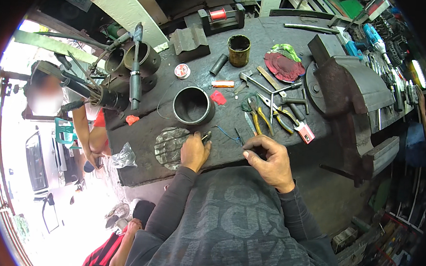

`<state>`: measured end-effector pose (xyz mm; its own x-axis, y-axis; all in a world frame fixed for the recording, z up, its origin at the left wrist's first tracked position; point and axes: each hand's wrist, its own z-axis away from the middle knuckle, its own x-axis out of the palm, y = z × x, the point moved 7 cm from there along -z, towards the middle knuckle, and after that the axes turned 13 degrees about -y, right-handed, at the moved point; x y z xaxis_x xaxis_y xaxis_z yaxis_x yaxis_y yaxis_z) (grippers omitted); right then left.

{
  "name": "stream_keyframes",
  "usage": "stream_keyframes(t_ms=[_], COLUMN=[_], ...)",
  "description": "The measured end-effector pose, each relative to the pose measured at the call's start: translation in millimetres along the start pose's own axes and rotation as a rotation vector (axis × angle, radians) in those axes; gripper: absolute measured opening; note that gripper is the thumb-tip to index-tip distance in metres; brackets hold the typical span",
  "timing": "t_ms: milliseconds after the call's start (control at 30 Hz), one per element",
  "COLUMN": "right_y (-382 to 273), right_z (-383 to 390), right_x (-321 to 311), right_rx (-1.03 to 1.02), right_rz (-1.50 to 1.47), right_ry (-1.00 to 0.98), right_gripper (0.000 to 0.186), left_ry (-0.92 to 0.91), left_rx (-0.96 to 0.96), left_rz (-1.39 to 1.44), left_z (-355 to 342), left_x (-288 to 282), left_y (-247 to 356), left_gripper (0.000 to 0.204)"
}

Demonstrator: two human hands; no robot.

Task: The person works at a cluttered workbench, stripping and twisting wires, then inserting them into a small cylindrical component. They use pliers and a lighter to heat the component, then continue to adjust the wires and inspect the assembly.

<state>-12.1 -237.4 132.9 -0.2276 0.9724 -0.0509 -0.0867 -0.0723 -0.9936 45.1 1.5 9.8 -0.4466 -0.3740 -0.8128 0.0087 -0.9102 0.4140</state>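
Observation:
At the bench's front edge my left hand (195,152) is closed, with a small metal piece (206,136) between thumb and fingers; its exact kind is too small to tell. My right hand (269,162) is raised with thumb and forefinger curled into a pinch, and whatever they hold cannot be made out. Beyond the hands lie a thin blue wire (226,133) and a slim dark strip. A metal cylinder sleeve (194,106) stands upright past my left hand. Beside that hand rests a grimy crumpled round cloth (170,147).
Pliers (260,117), a T-handle wrench and other tools lie to the right, before a large bench vise (354,95). A dirty can (239,50), red cloth (284,66), solder spool (182,71) and plastic bag (124,156) are around. Two people are at the left.

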Motion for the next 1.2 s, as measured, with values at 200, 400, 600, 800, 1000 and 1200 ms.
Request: stream_keyframes(t_ms=[200,400,600,800,1000,1200], right_y=[-3.0,-20.5,-31.2,-35.7,-36.1,-36.7], right_z=[8.9,6.2,0.9,-2.3,-1.2,1.1], right_x=[-8.7,-10.9,-7.6,-4.3,-1.7,-2.2], right_rx=[0.018,-0.028,-0.007,-0.061,-0.065,-0.068], right_rz=[-0.089,-0.087,-0.078,-0.087,-0.071,-0.034], right_ry=[0.051,0.048,-0.002,-0.005,-0.008,0.002], right_gripper=[0.014,0.015,0.016,0.016,0.016,0.016], left_ry=[0.121,0.107,0.173,0.185,0.127,0.101], left_rx=[0.312,0.474,0.544,0.535,0.500,0.482], left_rz=[0.497,0.605,0.594,0.587,0.693,0.729], left_z=[51.1,96.4,110.4,115.9,114.6,117.2], left_x=[-61.3,-118.8,-142.6,-149.7,-148.9,-150.1], left_y=[50.4,93.3,109.0,109.2,105.1,104.1], left_gripper=[0.033,0.035,0.036,0.036,0.036,0.037])
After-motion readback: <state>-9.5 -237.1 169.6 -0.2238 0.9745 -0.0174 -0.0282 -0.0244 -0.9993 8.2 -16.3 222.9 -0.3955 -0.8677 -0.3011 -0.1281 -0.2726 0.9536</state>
